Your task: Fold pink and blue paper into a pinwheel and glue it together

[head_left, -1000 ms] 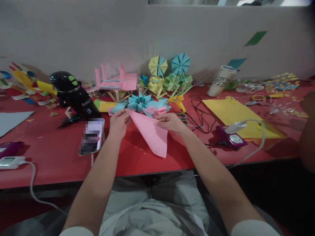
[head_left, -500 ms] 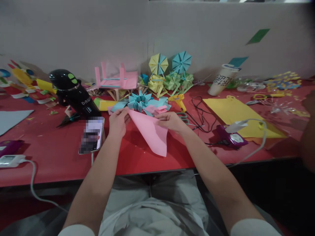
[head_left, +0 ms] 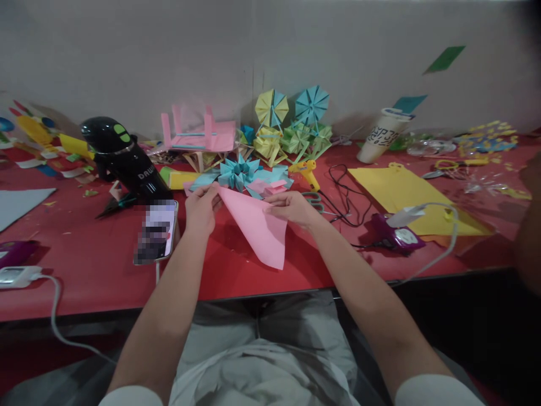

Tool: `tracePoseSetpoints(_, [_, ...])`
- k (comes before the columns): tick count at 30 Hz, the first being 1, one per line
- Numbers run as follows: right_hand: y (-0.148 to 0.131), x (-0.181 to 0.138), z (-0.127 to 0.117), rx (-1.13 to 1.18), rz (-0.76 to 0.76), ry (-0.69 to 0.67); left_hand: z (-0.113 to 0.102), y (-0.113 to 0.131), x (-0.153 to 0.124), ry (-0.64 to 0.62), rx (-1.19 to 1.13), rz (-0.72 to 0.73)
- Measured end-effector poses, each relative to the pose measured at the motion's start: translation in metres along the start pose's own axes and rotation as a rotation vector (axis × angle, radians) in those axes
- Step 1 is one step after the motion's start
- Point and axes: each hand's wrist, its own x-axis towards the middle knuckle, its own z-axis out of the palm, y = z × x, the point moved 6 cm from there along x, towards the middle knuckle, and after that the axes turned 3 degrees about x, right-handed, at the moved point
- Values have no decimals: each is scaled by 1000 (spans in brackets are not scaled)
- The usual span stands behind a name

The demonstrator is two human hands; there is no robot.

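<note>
A sheet of pink paper (head_left: pixel 257 228) is held between my two hands over the red table, one corner hanging down toward me. My left hand (head_left: pixel 202 210) pinches its far left corner. On the upper right edge, my right hand (head_left: pixel 291 207) grips the sheet with thumb and fingers. Just beyond the paper lie a blue folded paper star (head_left: pixel 239 172) and some loose pink paper pieces (head_left: pixel 269 187). A phone (head_left: pixel 157 232) stands tilted close to my left wrist, its screen partly blurred out.
A black bottle (head_left: pixel 127 160) leans at left. Beyond my right hand are a yellow glue gun (head_left: pixel 305 171), green-handled scissors (head_left: pixel 313 200) and a black cord. At right are yellow sheets (head_left: pixel 406 197), a purple power adapter (head_left: pixel 395 234) and a paper cup (head_left: pixel 382 135). Folded paper models (head_left: pixel 291 138) line the wall.
Hardly anything differs. Both hands keep their hold on the pink paper, and the whole view has shifted very slightly.
</note>
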Motion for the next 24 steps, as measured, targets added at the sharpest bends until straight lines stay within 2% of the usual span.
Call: tracePoseSetpoints(24, [-2, -1, 2, 57, 16, 3, 0, 1, -1, -5, 0, 12])
